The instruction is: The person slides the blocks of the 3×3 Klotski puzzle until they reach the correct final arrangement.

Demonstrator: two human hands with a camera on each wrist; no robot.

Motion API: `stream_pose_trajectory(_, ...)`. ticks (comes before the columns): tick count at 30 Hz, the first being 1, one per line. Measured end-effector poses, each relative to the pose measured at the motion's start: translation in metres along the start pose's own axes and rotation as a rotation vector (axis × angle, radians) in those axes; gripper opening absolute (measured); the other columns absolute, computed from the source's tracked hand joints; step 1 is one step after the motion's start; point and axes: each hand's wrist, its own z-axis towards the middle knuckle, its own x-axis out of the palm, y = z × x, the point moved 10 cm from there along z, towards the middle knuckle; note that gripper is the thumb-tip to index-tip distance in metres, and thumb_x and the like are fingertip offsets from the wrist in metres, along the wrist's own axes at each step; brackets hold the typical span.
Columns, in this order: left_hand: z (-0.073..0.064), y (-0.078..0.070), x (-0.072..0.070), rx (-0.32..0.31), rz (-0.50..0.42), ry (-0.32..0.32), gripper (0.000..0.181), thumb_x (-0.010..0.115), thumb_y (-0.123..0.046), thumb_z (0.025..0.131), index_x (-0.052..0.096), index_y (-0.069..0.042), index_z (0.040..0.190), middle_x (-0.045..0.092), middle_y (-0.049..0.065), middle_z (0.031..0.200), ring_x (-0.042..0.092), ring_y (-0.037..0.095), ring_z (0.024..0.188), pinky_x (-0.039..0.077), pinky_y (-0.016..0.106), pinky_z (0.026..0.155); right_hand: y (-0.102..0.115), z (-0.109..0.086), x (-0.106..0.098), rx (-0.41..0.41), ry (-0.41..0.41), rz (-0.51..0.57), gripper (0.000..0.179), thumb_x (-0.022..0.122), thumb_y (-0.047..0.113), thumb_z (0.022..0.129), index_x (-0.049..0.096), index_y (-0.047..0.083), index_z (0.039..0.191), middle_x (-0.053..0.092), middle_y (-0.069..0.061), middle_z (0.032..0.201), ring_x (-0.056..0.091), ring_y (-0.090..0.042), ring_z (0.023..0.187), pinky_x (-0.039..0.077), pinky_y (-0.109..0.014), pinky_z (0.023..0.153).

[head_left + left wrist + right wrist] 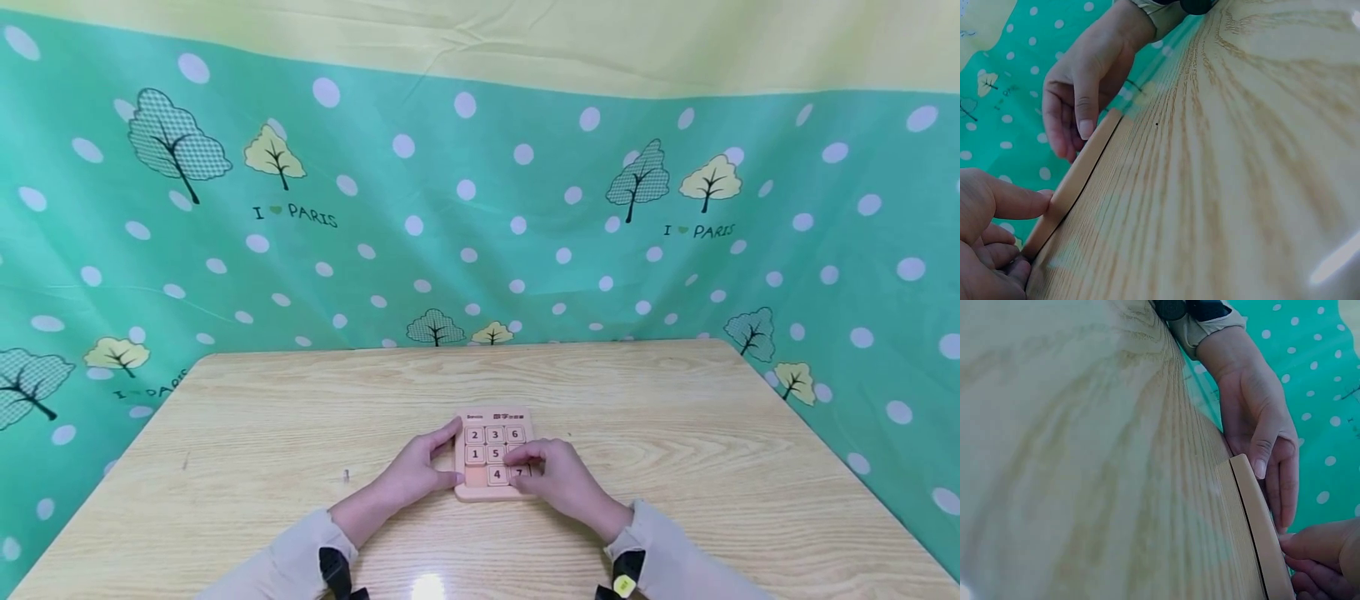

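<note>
A pink number slide puzzle (495, 494) lies flat on the table. Its top row reads 2, 3, 6; below come 1 and 5, then 4 and 7, with a bare slot at the bottom left. My left hand (420, 467) holds the frame's left side, thumb at the lower corner and a finger near the upper one. Over the right-hand column, my right hand (558, 479) touches the tiles with its index finger and thumb, covering the middle right tile and part of the 7. In the left wrist view the puzzle's edge (1075, 181) shows side-on.
The wooden table (300, 400) has a small dark mark (347, 476) left of the puzzle. Behind it hangs a green cloth (510, 208) with dots and trees. Dark wrist devices (335, 571) sit over both sleeves.
</note>
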Motion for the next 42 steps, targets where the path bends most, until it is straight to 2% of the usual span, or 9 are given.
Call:
stream_pose_trajectory(9, 0.001, 0.001, -0.001, -0.005, -0.013, -0.002, 0.081, 0.073, -0.002, 0.076, 0.031, 0.001, 0.145, 0.031, 0.016, 0.150, 0.029, 0.032, 0.138, 0.021, 0.043, 0.113, 0.007, 0.000, 0.000, -0.028, -0.024, -0.051, 0.020, 0.075, 0.004, 0.075, 0.074, 0.010, 0.094, 0.069, 0.001, 0.093, 0.058, -0.014, 0.088, 0.049, -0.023, 0.077)
stream_pose_trajectory(20, 0.001, 0.001, -0.001, 0.011, -0.018, -0.002, 0.080, 0.074, -0.002, 0.076, 0.031, 0.002, 0.144, 0.032, 0.017, 0.149, 0.029, 0.031, 0.137, 0.021, 0.043, 0.113, 0.017, 0.006, 0.013, -0.071, 0.014, -0.029, 0.019, 0.072, 0.005, 0.078, 0.073, 0.007, 0.097, 0.070, -0.002, 0.095, 0.062, -0.019, 0.095, 0.050, -0.030, 0.086)
stream_pose_trajectory(28, 0.000, -0.001, 0.000, 0.028, -0.035, 0.005, 0.081, 0.074, -0.002, 0.076, 0.031, 0.004, 0.144, 0.031, 0.020, 0.149, 0.030, 0.034, 0.136, 0.022, 0.045, 0.113, 0.023, 0.011, 0.023, -0.092, 0.021, -0.011, 0.017, 0.069, -0.001, 0.079, 0.074, 0.005, 0.094, 0.069, -0.004, 0.091, 0.060, -0.014, 0.083, 0.051, -0.020, 0.069)
stream_pose_trajectory(32, 0.000, -0.001, 0.000, 0.024, -0.030, 0.010, 0.081, 0.074, -0.003, 0.077, 0.030, 0.003, 0.144, 0.030, 0.019, 0.149, 0.029, 0.033, 0.137, 0.021, 0.044, 0.113, 0.022, 0.012, 0.024, -0.081, 0.014, -0.007, 0.017, 0.069, -0.002, 0.078, 0.074, 0.006, 0.092, 0.069, -0.003, 0.090, 0.059, -0.010, 0.080, 0.050, -0.018, 0.066)
stream_pose_trajectory(37, 0.000, -0.002, 0.000, 0.023, -0.035, 0.007, 0.080, 0.074, -0.002, 0.076, 0.030, 0.004, 0.144, 0.030, 0.020, 0.149, 0.029, 0.034, 0.137, 0.021, 0.044, 0.113, 0.022, 0.011, 0.024, -0.082, 0.030, 0.009, 0.017, 0.069, 0.000, 0.079, 0.074, 0.005, 0.095, 0.070, -0.004, 0.093, 0.060, -0.012, 0.083, 0.051, -0.020, 0.070)
stream_pose_trajectory(42, -0.002, -0.005, 0.000, 0.031, -0.046, -0.001, 0.081, 0.074, -0.001, 0.075, 0.031, 0.005, 0.143, 0.031, 0.020, 0.148, 0.030, 0.034, 0.136, 0.022, 0.045, 0.113, 0.018, 0.008, 0.018, -0.083, 0.048, 0.016, 0.019, 0.073, 0.010, 0.080, 0.073, 0.009, 0.099, 0.070, 0.000, 0.098, 0.062, -0.017, 0.095, 0.050, -0.029, 0.086)
